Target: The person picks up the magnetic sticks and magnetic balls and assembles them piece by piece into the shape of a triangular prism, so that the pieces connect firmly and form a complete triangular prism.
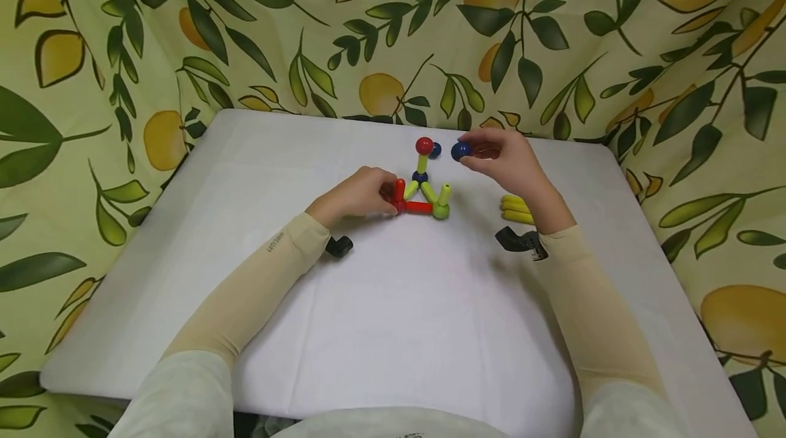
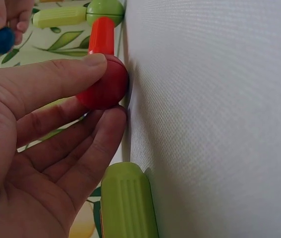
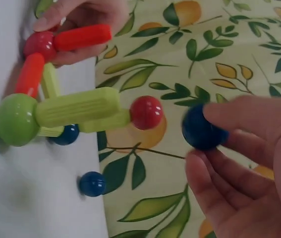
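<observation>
A triangular frame of magnetic balls and rods stands on the table. A red ball [image 2: 105, 84] at its left corner is pinched by my left hand [image 1: 367, 194]. A red rod [image 1: 419, 207] links it to the green ball [image 1: 441, 211]; green rods run back to a dark blue ball [image 1: 420, 177]. On the corners stand an upright red rod [image 3: 83, 37], a bare-topped green rod [image 3: 78, 107] and, at the back, one topped by a red ball [image 1: 424, 146]. Right of that, raised off the table, my right hand [image 1: 505, 158] holds a blue ball [image 3: 202, 127] between thumb and fingers.
A loose blue ball [image 3: 92, 184] lies behind the frame. Several yellow-green rods [image 1: 517, 209] lie by my right forearm. One green rod [image 2: 128, 203] shows close by my left hand. Patterned cloth [image 1: 381, 35] hangs around the white table [image 1: 393, 329].
</observation>
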The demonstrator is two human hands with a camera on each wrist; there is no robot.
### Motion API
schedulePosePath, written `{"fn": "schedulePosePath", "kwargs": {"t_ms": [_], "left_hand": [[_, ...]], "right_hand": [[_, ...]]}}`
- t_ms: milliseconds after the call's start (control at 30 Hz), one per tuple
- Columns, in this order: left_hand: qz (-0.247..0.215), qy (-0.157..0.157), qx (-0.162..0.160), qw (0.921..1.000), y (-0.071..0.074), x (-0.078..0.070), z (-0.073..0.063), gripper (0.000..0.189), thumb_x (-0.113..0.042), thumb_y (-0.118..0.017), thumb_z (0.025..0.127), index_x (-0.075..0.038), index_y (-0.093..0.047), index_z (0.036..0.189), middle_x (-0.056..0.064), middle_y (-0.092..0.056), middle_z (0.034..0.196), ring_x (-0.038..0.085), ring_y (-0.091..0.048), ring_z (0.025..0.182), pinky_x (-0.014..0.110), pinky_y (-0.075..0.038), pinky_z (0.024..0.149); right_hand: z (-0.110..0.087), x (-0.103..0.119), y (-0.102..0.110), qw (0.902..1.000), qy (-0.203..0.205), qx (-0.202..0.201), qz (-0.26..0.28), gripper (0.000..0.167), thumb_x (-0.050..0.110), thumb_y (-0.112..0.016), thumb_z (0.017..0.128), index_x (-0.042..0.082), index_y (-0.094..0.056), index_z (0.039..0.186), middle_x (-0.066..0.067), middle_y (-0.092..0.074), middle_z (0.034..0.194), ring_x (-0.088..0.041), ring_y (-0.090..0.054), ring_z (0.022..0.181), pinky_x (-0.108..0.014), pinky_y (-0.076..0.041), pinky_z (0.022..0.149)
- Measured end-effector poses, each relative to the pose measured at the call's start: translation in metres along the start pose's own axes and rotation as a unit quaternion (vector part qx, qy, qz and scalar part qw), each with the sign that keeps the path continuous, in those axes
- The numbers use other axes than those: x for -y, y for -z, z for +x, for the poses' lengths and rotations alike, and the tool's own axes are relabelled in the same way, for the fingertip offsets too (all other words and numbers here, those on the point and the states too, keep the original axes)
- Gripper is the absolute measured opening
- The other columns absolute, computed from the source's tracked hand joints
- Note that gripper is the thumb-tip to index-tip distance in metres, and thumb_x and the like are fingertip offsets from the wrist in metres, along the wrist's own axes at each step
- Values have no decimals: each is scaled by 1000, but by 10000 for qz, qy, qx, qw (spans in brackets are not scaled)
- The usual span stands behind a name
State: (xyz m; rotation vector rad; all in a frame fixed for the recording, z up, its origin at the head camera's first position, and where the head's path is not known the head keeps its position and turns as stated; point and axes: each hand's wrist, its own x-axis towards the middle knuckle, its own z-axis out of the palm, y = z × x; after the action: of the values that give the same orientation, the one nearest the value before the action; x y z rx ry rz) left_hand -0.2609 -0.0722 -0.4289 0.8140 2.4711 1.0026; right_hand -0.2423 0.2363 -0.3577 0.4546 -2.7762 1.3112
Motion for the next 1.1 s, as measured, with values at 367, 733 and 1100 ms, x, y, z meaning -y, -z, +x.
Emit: {"fn": "schedulePosePath", "kwargs": {"t_ms": [367,733,1100], "left_hand": [[65,-45,35,10000,2,1,5,28,-10,-90,91,-5,-75,114,5,-75,103,23,-68,98,36,-55,96],[22,-38,11,10000,1,2,-1,28,-9,-89,91,-5,-75,114,6,-74,104,23,-68,99,35,-54,96],[77,-76,9,9999,2,0,-2,32,-9,-88,91,-3,-73,119,8,-74,106,24,-68,99,36,-55,97]], "right_hand": [[-1,6,2,9952,427,864,197,34,8,-84,96,5,-75,129,-9,-70,123,-25,-67,105,-23,-55,95],[3,1,1,9891,137,1459,-164,33,10,-85,96,8,-76,127,-9,-74,117,-26,-68,104,-22,-56,88],[4,3,-7,9832,236,1705,-605,33,8,-85,94,9,-77,127,-7,-74,116,-26,-66,104,-40,-57,97]]}}
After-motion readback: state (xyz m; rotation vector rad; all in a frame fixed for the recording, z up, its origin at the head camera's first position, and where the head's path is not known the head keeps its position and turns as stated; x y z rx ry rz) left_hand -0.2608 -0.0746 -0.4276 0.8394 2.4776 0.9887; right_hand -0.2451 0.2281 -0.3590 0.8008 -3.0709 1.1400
